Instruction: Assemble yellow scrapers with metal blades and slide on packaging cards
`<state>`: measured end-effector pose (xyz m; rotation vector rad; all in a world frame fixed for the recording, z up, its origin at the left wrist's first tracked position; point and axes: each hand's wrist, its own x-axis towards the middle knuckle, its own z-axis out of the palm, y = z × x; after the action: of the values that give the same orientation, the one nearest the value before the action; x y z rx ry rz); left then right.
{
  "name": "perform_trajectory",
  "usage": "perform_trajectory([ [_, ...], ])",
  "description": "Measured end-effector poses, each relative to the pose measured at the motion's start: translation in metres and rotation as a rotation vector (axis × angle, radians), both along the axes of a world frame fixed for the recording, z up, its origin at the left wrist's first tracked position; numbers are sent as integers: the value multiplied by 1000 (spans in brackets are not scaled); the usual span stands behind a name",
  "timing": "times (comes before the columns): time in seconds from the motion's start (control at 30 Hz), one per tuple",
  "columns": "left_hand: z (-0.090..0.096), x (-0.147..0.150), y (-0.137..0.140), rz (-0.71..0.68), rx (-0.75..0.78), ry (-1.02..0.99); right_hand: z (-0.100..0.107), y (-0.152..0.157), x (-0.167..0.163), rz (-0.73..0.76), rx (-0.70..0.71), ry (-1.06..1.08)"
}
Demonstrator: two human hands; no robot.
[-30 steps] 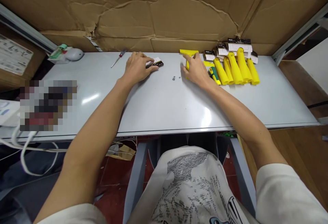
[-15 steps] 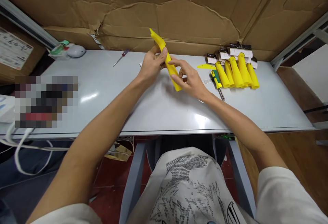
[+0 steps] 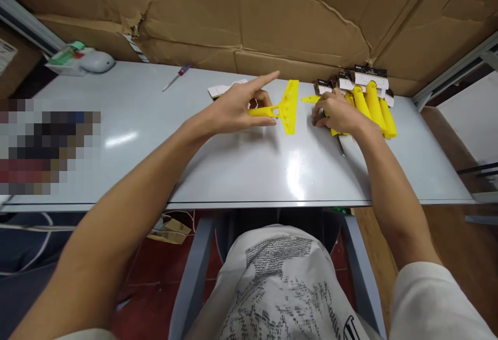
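A yellow plastic scraper with a wide, hole-dotted head is gripped by its handle in my left hand. Its head points right and its face is turned up; my index finger is stretched out. At the right, my right hand is bent down to the tabletop with fingertips pinched together; whatever lies between them is hidden. Under that hand, a screwdriver shows little more than its metal shaft. A flat yellow piece lies just left of my right fingers, and yellow handle-like tubes stand behind the hand.
Black-and-white packages sit behind the yellow tubes. A white card package lies behind my left hand. Farther left are a small screwdriver and a grey computer mouse. A cardboard wall closes off the table's back.
My right hand has let go of the scraper and moved right to the screwdriver's spot. In my left hand the scraper has turned from edge-on and slanted to flat, head to the right.
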<state>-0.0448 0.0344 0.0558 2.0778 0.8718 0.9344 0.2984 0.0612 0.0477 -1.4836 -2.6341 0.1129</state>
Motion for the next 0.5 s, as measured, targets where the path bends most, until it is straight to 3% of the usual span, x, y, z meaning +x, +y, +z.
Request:
perform_trajectory([
  [0.1, 0, 1, -3, -16, 91, 119, -5, 4, -3, 8, -29, 4],
  [0.33, 0, 8, -12, 41, 244, 316, 5, -5, -8, -6, -88, 102],
  [0.5, -4, 15, -17, 86, 232, 333, 6, -4, -4, 48, -139, 92],
])
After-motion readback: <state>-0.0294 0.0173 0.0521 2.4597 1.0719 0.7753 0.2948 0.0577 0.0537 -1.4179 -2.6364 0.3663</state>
